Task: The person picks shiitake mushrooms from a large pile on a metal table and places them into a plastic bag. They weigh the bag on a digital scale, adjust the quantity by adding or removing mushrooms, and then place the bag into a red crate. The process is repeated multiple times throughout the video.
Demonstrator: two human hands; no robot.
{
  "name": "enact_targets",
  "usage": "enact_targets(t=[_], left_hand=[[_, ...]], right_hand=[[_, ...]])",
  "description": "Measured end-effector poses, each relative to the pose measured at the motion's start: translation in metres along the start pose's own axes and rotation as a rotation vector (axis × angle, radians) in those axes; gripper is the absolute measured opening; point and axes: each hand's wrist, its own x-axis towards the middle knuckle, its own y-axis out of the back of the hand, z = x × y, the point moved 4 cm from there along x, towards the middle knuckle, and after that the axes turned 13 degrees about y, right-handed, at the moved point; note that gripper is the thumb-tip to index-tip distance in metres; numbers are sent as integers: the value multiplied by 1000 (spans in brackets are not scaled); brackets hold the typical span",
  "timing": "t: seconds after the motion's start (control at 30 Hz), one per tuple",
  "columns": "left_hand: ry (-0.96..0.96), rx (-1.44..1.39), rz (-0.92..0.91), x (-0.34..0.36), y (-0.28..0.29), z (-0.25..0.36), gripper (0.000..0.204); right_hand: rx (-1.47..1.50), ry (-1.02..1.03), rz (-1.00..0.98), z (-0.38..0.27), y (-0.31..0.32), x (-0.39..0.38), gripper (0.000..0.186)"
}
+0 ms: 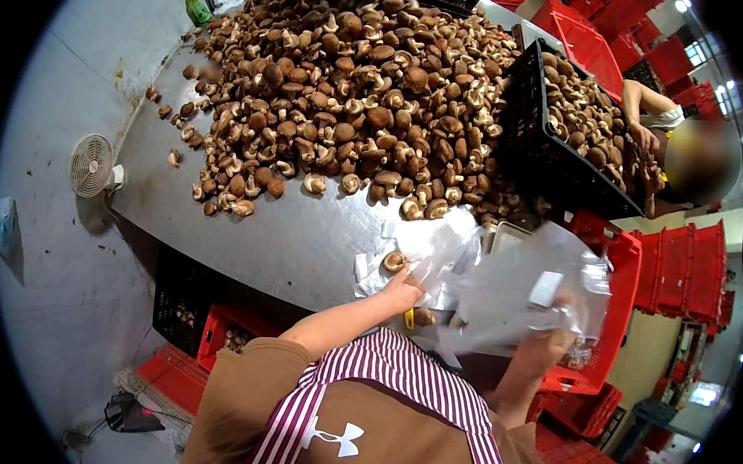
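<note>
A stack of clear plastic bags (445, 243) lies at the table's near edge. My left hand (402, 290) is at its near side, with one fingertip beside a single brown mushroom (394, 261); film partly covers the other fingers, so their grip cannot be made out. To the right, my right hand (552, 340) is closed on a large clear plastic bag (500, 298) with a white label, smeared by motion. Below the left hand are a yellow-handled tool (408, 318) and another mushroom (424, 316). A big heap of brown mushrooms (344, 92) covers the table's far side.
A black crate (538, 148) of mushrooms stands tilted at the right, with another person's hands (646, 147) at it. A red crate (623, 298) sits beside my right hand. A white fan (91, 167) is at the left of the metal table (256, 244). Red crates (681, 271) are stacked behind.
</note>
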Motion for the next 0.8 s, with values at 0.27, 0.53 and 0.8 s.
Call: enact_targets(t=[0.27, 0.53, 0.8], left_hand=[[570, -1493, -211, -4, 91, -41, 40], [381, -2392, -370, -43, 164, -66, 80], [695, -1801, -68, -39, 131, -90, 15]], right_hand=[[584, -392, 44, 72, -6, 0, 46], [194, -673, 75, 150, -17, -69, 28], [-169, -610, -55, 169, -2, -83, 34]])
